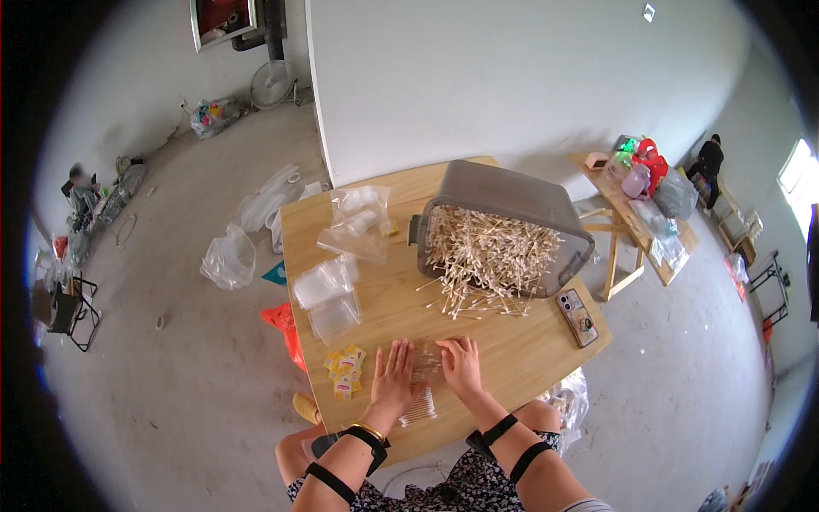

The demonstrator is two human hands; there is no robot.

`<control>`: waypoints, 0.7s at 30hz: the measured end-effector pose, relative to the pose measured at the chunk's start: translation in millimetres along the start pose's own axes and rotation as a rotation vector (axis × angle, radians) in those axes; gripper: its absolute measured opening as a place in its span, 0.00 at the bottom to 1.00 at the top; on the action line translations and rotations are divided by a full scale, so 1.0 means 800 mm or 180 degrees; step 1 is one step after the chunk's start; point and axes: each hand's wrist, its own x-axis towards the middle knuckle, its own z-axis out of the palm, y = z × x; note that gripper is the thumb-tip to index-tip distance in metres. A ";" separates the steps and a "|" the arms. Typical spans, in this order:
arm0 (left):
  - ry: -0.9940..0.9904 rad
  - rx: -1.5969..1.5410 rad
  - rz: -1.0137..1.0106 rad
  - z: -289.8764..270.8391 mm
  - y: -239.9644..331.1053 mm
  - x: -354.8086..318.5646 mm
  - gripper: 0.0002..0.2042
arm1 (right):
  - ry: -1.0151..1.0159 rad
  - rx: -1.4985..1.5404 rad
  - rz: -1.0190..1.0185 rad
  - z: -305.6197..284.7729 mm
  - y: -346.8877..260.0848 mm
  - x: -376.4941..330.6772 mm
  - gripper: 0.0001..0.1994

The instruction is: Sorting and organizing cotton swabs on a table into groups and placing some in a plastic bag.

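Note:
My left hand (393, 374) lies flat with its fingers stretched out, beside a small clear plastic bag (426, 362) on the table. My right hand (461, 367) has its fingers curled in a pinch at the bag's far right edge. A neat row of cotton swabs (418, 410) lies below the bag, near my left wrist. Left of my left hand sits a small pile of yellow and white printed cards (345, 369). Beyond my hands, a grey plastic bin (512, 183) rests on its side, loose cotton swabs (490, 252) spilling from its mouth onto the tabletop.
Clear plastic bags (327, 290) are stacked on the left of the wooden table (401, 316). A phone (577, 318) lies at its right edge. Another table (636, 222) holds bags and red items. Two people are farther off. A white wall stands behind.

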 end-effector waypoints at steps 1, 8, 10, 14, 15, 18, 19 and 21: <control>-0.0032 -0.0045 0.0029 -0.002 0.001 -0.002 0.43 | -0.0013 0.0189 0.0096 0.003 -0.002 -0.003 0.12; -0.0043 -0.0235 0.0296 -0.001 -0.005 -0.011 0.42 | -0.0175 0.0948 -0.0050 0.047 -0.039 -0.004 0.17; 0.0013 -0.0444 0.0303 0.003 -0.009 -0.013 0.42 | -0.0345 0.1103 -0.0232 0.051 -0.043 0.006 0.16; 0.0219 -0.0721 0.0352 0.012 -0.013 -0.014 0.42 | -0.0473 0.1294 -0.0201 0.048 -0.046 0.016 0.15; 0.0215 -0.0717 0.0347 0.008 -0.012 -0.013 0.42 | -0.0396 0.1330 -0.0085 0.044 -0.045 0.015 0.15; 0.0164 -0.0192 0.0194 -0.002 -0.008 -0.003 0.40 | -0.0142 0.1151 0.0157 0.026 -0.037 0.003 0.15; 0.0224 -0.0194 0.0155 -0.005 -0.007 0.001 0.40 | 0.0039 0.0941 0.0272 0.019 -0.032 -0.002 0.14; 0.0304 -0.0174 0.0113 -0.009 -0.007 0.005 0.39 | 0.0036 0.0855 0.0279 0.006 -0.017 -0.014 0.16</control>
